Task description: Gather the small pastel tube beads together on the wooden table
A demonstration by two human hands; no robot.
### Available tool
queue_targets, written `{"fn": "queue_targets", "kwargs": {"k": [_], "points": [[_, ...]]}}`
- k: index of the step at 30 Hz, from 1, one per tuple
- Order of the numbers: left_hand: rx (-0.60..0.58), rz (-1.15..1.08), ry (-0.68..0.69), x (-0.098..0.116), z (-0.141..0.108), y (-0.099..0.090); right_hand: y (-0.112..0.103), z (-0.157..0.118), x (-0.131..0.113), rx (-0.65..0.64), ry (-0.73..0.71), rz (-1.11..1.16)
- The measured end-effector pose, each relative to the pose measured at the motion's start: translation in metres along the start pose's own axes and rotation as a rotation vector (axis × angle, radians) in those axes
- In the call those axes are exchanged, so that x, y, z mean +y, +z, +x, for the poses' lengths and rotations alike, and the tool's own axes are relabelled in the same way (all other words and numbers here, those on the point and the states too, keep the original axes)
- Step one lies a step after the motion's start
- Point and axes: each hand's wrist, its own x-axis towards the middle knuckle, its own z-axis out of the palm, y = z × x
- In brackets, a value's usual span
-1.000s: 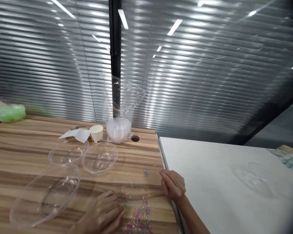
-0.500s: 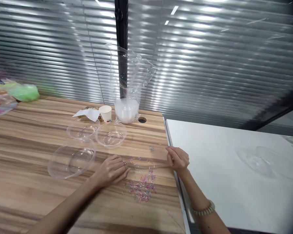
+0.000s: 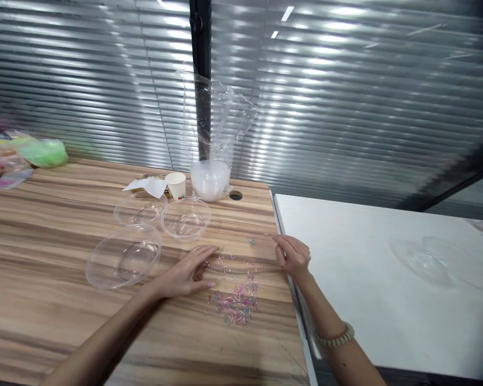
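A loose pile of small pink, white and bluish tube-shaped beads (image 3: 237, 310) lies on the wooden table, with more scattered above it. My left hand (image 3: 188, 272) rests at the pile's left side, thumb and fingers apart, beside a few stray beads. Over the table's right edge, my right hand (image 3: 293, 255) is closed in a pinch; what it holds, if anything, is too fine to make out. A tiny bluish cluster (image 3: 251, 242) lies to the left of that hand. Three clear plastic bowls stand left of the beads, the nearest bowl (image 3: 124, 257) being the largest in view.
Behind the bowls are a paper cup (image 3: 176, 185), a white paper piece (image 3: 151, 186) and a clear bag of stacked bowls (image 3: 210, 179). A cable hole (image 3: 235, 195) is nearby. Colourful packets (image 3: 44, 154) lie far left. A white table (image 3: 346, 300) adjoins on the right, bearing clear lids (image 3: 422, 262).
My left hand has opened, its thumb and fingers spreading from a closed pinch. My right hand stays pinched in nearly the same place. The view has shifted slightly.
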Motion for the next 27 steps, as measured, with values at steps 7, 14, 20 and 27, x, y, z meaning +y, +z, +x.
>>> {"fn": "queue_targets", "kwargs": {"k": [7,14,20,27], "points": [[-0.037,-0.141,-0.041,-0.009,-0.005,-0.014,0.001,-0.001,0.0,-0.028,0.02,0.015],[-0.024,-0.323,-0.06,-0.016,-0.006,-0.01,0.002,-0.004,0.003,-0.06,0.045,0.031],[-0.017,-0.307,-0.155,-0.014,-0.004,-0.014,0.004,-0.005,0.005,-0.084,0.052,0.046],[0.004,-0.319,-0.179,-0.004,0.005,-0.005,0.004,-0.001,0.001,-0.103,0.053,0.068]]}}
